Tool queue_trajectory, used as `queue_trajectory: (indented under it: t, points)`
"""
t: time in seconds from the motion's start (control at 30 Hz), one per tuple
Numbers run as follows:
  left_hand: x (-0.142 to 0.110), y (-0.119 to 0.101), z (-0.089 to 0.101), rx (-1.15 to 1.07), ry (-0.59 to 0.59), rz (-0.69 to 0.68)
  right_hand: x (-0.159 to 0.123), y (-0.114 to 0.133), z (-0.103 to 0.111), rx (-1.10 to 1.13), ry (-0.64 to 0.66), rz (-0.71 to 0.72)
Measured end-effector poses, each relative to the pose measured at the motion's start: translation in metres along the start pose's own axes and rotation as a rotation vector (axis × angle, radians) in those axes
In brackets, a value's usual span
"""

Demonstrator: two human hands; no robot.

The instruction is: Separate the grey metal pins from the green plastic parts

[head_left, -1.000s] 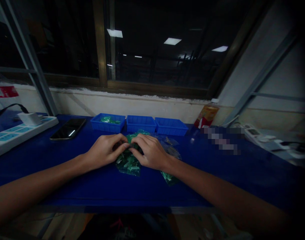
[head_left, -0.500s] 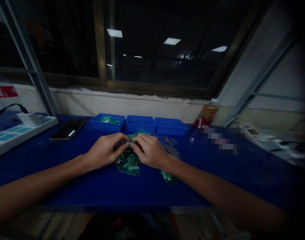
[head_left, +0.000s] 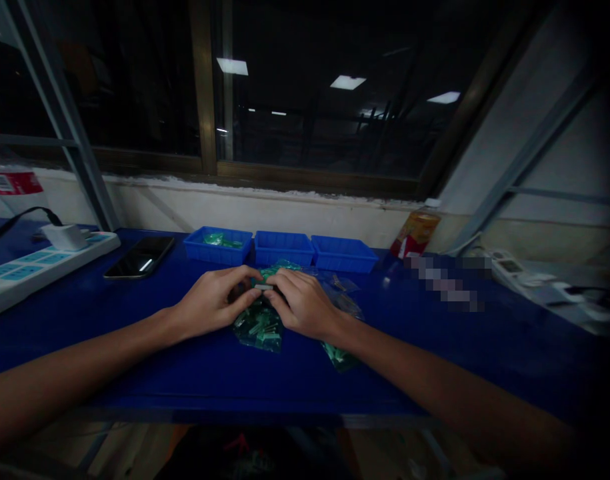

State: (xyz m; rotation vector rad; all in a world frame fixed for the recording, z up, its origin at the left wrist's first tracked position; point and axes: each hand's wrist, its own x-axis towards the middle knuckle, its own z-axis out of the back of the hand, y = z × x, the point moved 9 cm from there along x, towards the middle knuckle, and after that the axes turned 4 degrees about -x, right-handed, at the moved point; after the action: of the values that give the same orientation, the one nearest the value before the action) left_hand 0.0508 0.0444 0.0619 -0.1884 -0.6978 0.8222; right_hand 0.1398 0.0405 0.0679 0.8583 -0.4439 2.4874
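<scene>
Between the fingertips of both hands is a small pale bar-shaped piece (head_left: 263, 287), too small to name more exactly. My left hand (head_left: 215, 298) pinches its left end with thumb and forefinger. From the other side, the thumb and fingers of my right hand (head_left: 305, 301) close on its right end. Under the hands lies a clear plastic bag (head_left: 259, 330) of small green pieces and thin metal pins. Another bag of green pieces (head_left: 341, 358) pokes out below my right wrist. More clear bags (head_left: 342, 285) lie behind that wrist, partly hidden.
Three blue trays, left (head_left: 218, 248), middle (head_left: 283, 249) and right (head_left: 343, 255), line the back of the blue table (head_left: 195, 380); the left one holds green pieces. A phone (head_left: 139, 257) and power strip (head_left: 49, 263) are at left, a drink bottle (head_left: 415, 230) at back right.
The pale piece shows a little more plainly between the fingertips. Both hands keep their pinch; the whole view has shifted slightly.
</scene>
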Motion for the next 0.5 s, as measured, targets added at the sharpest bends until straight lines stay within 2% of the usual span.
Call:
queue_trajectory:
  t: [0.4,0.5]
  points:
    - [0.0018,0.0021,0.0010,0.071,-0.024,0.003,-0.0012,-0.0027,0.0007,0.061,-0.010,-0.027]
    - [0.0015,0.0034,-0.0014,0.096,0.008,0.012,-0.0011,-0.0004,0.0002,0.030,-0.010,-0.001]
